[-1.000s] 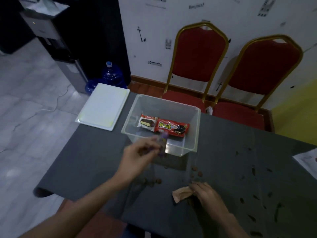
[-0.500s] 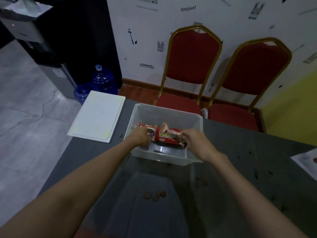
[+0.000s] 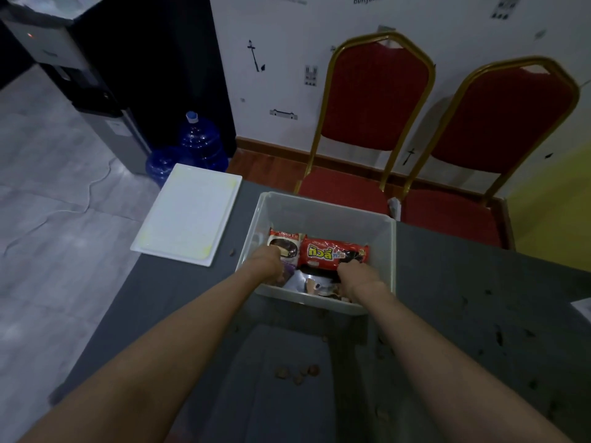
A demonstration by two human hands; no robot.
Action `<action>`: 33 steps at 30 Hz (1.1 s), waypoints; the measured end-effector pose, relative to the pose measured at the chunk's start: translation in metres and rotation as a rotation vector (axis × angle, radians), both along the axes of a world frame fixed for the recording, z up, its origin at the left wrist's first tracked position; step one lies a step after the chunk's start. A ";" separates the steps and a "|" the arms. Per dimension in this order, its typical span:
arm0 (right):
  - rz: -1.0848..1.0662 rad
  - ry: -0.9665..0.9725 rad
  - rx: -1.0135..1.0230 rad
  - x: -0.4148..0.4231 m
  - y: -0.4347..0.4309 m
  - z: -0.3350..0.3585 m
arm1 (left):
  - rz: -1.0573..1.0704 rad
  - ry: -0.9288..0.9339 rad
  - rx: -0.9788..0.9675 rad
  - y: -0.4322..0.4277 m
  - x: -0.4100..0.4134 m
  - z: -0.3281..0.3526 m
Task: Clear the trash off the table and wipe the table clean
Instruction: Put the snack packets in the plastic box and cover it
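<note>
A clear plastic bin (image 3: 326,204) stands on the dark grey table (image 3: 160,298). Inside it lie a Choco Pie wrapper (image 3: 285,239) and a red snack wrapper (image 3: 332,254). My left hand (image 3: 267,263) reaches down into the bin's near left side, fingers curled around a purple wrapper (image 3: 289,268). My right hand (image 3: 358,276) is in the near right part, fingers pointing down and hidden. A crumpled tan wrapper (image 3: 311,287) lies on the bin floor just left of that hand. Brown crumbs (image 3: 297,374) sit on the table between my forearms.
Dark stains and specks (image 3: 499,337) dot the table's right side. A white tray (image 3: 188,212) lies at the far left corner, overhanging the edge. Two red chairs (image 3: 377,97) stand behind the table. Blue water bottles (image 3: 201,142) are on the floor. A paper (image 3: 583,306) sits at the right edge.
Both hands went from the table's near side to the bin and are now lowered into it. The tan wrapper, earlier in my right hand, now lies on the bin floor.
</note>
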State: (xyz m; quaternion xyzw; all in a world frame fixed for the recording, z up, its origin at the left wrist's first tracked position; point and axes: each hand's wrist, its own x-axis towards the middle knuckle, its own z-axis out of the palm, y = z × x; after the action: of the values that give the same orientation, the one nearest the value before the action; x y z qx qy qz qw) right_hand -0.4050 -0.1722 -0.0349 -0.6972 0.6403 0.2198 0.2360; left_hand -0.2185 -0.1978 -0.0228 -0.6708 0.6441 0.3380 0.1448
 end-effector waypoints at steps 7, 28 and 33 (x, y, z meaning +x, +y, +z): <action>0.153 -0.089 0.088 -0.005 0.000 -0.010 | -0.081 -0.007 0.075 0.003 -0.004 -0.004; 0.080 -0.838 -0.399 0.166 -0.072 0.101 | 0.912 0.419 -0.643 0.018 0.210 0.027; 0.218 -0.509 -0.090 0.245 -0.103 0.042 | 0.851 0.285 -0.352 -0.009 0.266 -0.015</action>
State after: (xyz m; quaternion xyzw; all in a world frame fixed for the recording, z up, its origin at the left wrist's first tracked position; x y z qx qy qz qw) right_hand -0.1596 -0.2748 0.0074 -0.8045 0.4908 0.0331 0.3330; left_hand 0.0474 -0.2071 -0.0374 -0.8363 0.3731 0.3415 -0.2117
